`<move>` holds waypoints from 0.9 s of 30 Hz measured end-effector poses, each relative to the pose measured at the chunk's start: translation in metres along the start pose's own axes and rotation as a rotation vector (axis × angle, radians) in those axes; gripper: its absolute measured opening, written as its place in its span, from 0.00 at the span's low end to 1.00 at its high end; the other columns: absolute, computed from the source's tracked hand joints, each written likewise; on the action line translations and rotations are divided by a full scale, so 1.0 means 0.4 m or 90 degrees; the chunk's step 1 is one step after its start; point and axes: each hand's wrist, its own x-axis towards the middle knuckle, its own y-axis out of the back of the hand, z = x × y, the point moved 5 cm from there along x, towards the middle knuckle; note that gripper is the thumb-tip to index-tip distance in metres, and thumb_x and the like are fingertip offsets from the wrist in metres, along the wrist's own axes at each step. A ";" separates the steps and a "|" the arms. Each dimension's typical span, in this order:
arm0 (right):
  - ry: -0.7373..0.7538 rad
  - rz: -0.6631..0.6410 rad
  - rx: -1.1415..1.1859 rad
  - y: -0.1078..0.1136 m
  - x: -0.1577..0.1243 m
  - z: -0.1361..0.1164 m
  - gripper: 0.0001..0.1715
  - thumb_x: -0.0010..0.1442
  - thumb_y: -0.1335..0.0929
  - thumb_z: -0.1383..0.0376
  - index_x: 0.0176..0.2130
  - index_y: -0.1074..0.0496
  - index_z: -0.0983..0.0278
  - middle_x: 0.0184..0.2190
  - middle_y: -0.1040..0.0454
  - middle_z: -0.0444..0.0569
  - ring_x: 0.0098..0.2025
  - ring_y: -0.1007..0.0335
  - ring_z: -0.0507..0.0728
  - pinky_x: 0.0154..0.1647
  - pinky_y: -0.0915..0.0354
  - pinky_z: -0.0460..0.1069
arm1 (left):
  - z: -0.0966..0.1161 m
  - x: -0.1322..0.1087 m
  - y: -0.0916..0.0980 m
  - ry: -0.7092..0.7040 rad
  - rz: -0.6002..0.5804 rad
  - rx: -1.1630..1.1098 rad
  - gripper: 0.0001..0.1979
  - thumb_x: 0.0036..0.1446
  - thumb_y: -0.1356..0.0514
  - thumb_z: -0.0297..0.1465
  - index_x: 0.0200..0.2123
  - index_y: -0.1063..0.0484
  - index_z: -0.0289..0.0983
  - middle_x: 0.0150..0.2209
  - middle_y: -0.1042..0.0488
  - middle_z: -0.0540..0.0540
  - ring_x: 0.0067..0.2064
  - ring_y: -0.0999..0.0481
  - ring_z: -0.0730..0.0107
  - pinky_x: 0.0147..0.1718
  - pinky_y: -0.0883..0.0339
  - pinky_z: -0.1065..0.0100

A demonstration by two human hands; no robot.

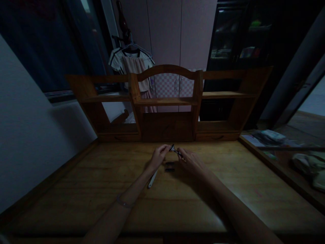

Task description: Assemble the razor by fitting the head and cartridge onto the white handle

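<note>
Above the desk's wooden top, my right hand (pixel 190 160) is closed around the handle of a small razor (pixel 176 150) with a dark head and a shiny silver neck. At the head end, the fingers of my left hand (pixel 160 154) are pinched together and touch the razor's head. Two short dark strips (pixel 170 166) lie on the desk between and just below my hands; their exact kind is too small to tell. A slim pale stick (pixel 152 180), flat like a handle, lies slantwise under my left wrist, its upper end hidden by that hand.
The wooden desk (pixel 101 189) has a raised shelf unit (pixel 166 101) along its back. White wall stands on the left. To the right, beyond the desk's edge rail, are a plastic-wrapped pack (pixel 271 136) and a pale bag (pixel 308 166). Clothes (pixel 133 64) hang behind.
</note>
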 end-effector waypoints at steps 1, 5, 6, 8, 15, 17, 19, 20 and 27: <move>0.001 0.002 -0.002 0.002 0.000 -0.001 0.13 0.64 0.41 0.68 0.49 0.38 0.61 0.39 0.26 0.50 0.33 0.30 0.54 0.29 0.50 0.46 | 0.003 0.000 -0.001 -0.013 -0.004 -0.006 0.16 0.58 0.44 0.41 0.37 0.25 0.36 0.38 0.24 0.45 0.42 0.27 0.64 0.43 0.37 0.69; -0.004 -0.001 -0.002 0.011 0.000 -0.006 0.14 0.64 0.41 0.68 0.49 0.38 0.61 0.40 0.26 0.50 0.33 0.29 0.54 0.29 0.49 0.46 | 0.015 -0.001 -0.006 -0.063 -0.027 0.006 0.14 0.58 0.43 0.40 0.37 0.25 0.35 0.38 0.25 0.44 0.43 0.27 0.64 0.45 0.37 0.67; -0.003 -0.002 -0.001 0.013 -0.001 -0.008 0.14 0.64 0.41 0.69 0.49 0.38 0.61 0.41 0.26 0.50 0.34 0.29 0.54 0.30 0.49 0.46 | 0.017 -0.002 -0.007 -0.068 -0.031 0.013 0.14 0.58 0.44 0.39 0.38 0.26 0.35 0.38 0.25 0.44 0.43 0.27 0.64 0.45 0.37 0.67; 0.004 -0.003 -0.002 0.016 -0.003 -0.013 0.15 0.63 0.41 0.69 0.49 0.39 0.60 0.42 0.26 0.50 0.35 0.29 0.54 0.31 0.49 0.46 | 0.018 -0.003 -0.010 -0.072 -0.037 0.023 0.14 0.59 0.44 0.39 0.37 0.26 0.35 0.37 0.25 0.45 0.42 0.27 0.65 0.44 0.37 0.67; 0.020 -0.006 -0.006 0.007 -0.005 -0.016 0.15 0.63 0.41 0.70 0.49 0.40 0.60 0.39 0.27 0.48 0.34 0.31 0.54 0.31 0.50 0.46 | 0.015 -0.005 -0.013 -0.045 -0.053 0.028 0.14 0.60 0.47 0.40 0.34 0.28 0.35 0.34 0.27 0.46 0.39 0.29 0.66 0.42 0.38 0.69; 0.027 0.000 -0.004 0.007 -0.006 -0.016 0.13 0.63 0.41 0.70 0.48 0.40 0.61 0.39 0.27 0.48 0.35 0.31 0.54 0.31 0.50 0.46 | 0.014 -0.006 -0.016 -0.035 -0.057 0.012 0.14 0.59 0.47 0.39 0.33 0.28 0.35 0.33 0.28 0.47 0.39 0.29 0.66 0.41 0.38 0.69; 0.023 0.001 -0.003 0.008 -0.006 -0.014 0.12 0.62 0.41 0.69 0.47 0.39 0.62 0.37 0.27 0.48 0.34 0.32 0.54 0.31 0.51 0.46 | 0.008 -0.007 -0.020 -0.011 -0.063 -0.004 0.14 0.59 0.46 0.39 0.32 0.29 0.35 0.32 0.29 0.48 0.37 0.30 0.67 0.39 0.39 0.69; 0.021 0.002 -0.002 0.010 -0.007 -0.014 0.11 0.62 0.41 0.69 0.46 0.39 0.62 0.37 0.28 0.49 0.33 0.32 0.54 0.31 0.51 0.46 | 0.005 -0.008 -0.022 0.004 -0.068 -0.012 0.14 0.58 0.46 0.39 0.32 0.29 0.35 0.32 0.29 0.48 0.37 0.30 0.67 0.39 0.39 0.70; 0.023 0.021 0.017 0.027 -0.011 -0.018 0.08 0.63 0.42 0.66 0.44 0.39 0.62 0.36 0.28 0.48 0.33 0.33 0.54 0.31 0.51 0.46 | -0.026 -0.016 -0.032 0.101 -0.069 -0.062 0.14 0.56 0.45 0.41 0.33 0.29 0.35 0.32 0.29 0.47 0.36 0.30 0.67 0.32 0.37 0.72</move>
